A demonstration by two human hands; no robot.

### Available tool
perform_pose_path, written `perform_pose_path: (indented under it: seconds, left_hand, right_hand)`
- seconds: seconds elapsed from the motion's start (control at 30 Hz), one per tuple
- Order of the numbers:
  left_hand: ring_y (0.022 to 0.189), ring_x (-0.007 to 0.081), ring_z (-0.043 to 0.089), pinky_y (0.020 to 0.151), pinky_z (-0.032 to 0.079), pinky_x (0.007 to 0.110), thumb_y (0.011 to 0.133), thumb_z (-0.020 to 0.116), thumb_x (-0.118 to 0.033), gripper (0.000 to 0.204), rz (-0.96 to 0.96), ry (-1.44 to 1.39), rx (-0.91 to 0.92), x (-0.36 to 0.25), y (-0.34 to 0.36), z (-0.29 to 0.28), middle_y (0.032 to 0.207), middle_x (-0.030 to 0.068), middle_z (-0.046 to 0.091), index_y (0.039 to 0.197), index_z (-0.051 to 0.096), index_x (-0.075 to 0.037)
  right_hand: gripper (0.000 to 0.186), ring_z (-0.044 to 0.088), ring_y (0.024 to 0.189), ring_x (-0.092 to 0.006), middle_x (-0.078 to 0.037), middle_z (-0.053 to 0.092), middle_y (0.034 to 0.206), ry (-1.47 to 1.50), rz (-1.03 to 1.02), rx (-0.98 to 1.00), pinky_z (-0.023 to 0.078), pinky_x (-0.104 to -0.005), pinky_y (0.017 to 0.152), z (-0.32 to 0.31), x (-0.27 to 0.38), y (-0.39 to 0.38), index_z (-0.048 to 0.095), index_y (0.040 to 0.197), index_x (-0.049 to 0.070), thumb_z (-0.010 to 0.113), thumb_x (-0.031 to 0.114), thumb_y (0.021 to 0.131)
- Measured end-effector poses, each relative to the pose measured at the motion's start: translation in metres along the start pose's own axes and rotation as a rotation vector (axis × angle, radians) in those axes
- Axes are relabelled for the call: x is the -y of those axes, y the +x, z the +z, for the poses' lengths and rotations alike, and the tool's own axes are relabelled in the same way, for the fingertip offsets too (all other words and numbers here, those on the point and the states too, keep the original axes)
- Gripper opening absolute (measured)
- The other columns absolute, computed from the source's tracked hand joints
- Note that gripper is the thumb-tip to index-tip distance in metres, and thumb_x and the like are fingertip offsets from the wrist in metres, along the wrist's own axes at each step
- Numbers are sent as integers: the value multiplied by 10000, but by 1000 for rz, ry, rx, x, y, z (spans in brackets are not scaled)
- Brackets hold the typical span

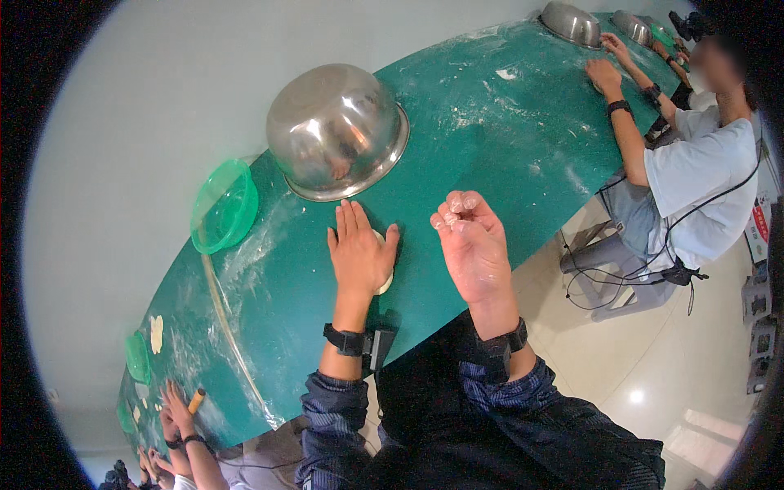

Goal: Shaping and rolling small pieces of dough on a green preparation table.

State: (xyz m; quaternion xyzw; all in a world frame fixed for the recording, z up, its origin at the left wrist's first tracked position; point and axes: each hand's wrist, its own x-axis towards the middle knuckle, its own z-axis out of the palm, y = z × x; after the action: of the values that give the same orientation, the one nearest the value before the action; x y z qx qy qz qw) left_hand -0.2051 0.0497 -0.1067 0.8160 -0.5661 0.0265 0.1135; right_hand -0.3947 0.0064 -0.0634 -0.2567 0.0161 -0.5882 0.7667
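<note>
My left hand [359, 249] lies palm down on the green table, fingers stretched out and thumb spread. Under its thumb side shows the pale edge of a piece of dough [385, 278]; the hand covers the rest. To the right, my right hand [474, 249] is turned palm up near the table's front edge, its fingers curled together. White flour coats its fingertips and dusts the palm. Whether anything sits inside those fingers cannot be seen. Just beyond my left fingertips, a large steel bowl [327, 131] rests upside down.
A green plastic basin [224, 207] stands left of the bowl, and a wooden stick [231, 335] lies in front of it. Flour streaks the green table [482, 106]. At right a co-worker [702, 171] sits by other bowls; at lower left another person's hands [175, 408] are near a rolling pin [197, 400].
</note>
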Motion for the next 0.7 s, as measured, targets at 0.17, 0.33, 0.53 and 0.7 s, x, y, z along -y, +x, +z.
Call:
perform_pose_path:
  seconds: [0.17, 0.33, 0.53, 0.7]
  left_hand:
    - [1565, 442, 369, 1252, 317, 594, 1023, 603, -439, 802, 15, -59, -131, -3, -29, -3, 1668, 310, 393, 1581, 408, 104]
    - [1549, 445, 390, 1243, 333, 587, 1002, 627, -399, 785, 41, -95, -180, -7, -53, -6, 1653, 300, 421, 1575, 420, 97]
    - [1507, 442, 436, 1224, 362, 558, 974, 668, -353, 768, 63, -75, -187, -11, -64, -10, 1615, 273, 475, 1565, 432, 76]
    - [1484, 439, 453, 1219, 369, 544, 950, 718, -298, 763, 77, -62, -187, -13, -75, -18, 1590, 257, 493, 1557, 428, 61]
  right_hand:
    - [174, 587, 973, -172, -20, 607, 1062, 60, 36, 7, 482, -372, 949, 6, -2, -4, 676, 1035, 76, 676, -49, 914]
    - [178, 605, 990, -184, -30, 622, 1083, 62, 34, 2, 497, -373, 975, 9, -5, -9, 695, 1029, 69, 666, -68, 918]
    - [195, 622, 1008, -190, -35, 636, 1092, 50, 33, -11, 514, -375, 973, 4, -6, -10, 715, 1050, 58, 661, -81, 925]
    - [186, 631, 1012, -192, -42, 651, 1096, 60, 38, -32, 529, -386, 973, -4, -12, -10, 729, 1061, 52, 673, -70, 932]
